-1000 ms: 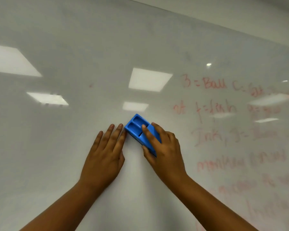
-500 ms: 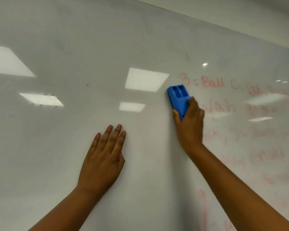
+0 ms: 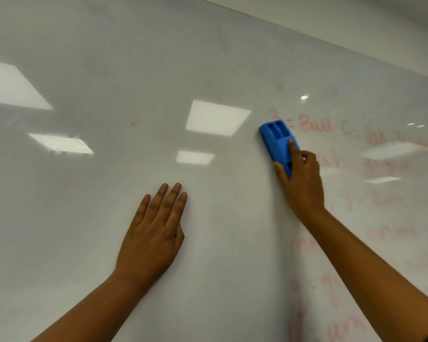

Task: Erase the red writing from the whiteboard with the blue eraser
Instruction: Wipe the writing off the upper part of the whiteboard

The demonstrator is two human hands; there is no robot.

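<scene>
A glossy whiteboard [image 3: 109,58] filled the view. The right hand [image 3: 300,178] grasped the blue eraser [image 3: 277,141], pressing it flat at the left edge of the red writing [image 3: 315,124], probably to wipe rightward; the left hand [image 3: 153,233] lay open-palmed on the board, apparently for bracing.

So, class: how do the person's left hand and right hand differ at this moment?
The left hand lies flat and open on the whiteboard, holding nothing; the right hand is closed around the blue eraser. The left hand sits lower, on clean board; the right hand reaches higher, at the red writing. Both are bare.
</scene>
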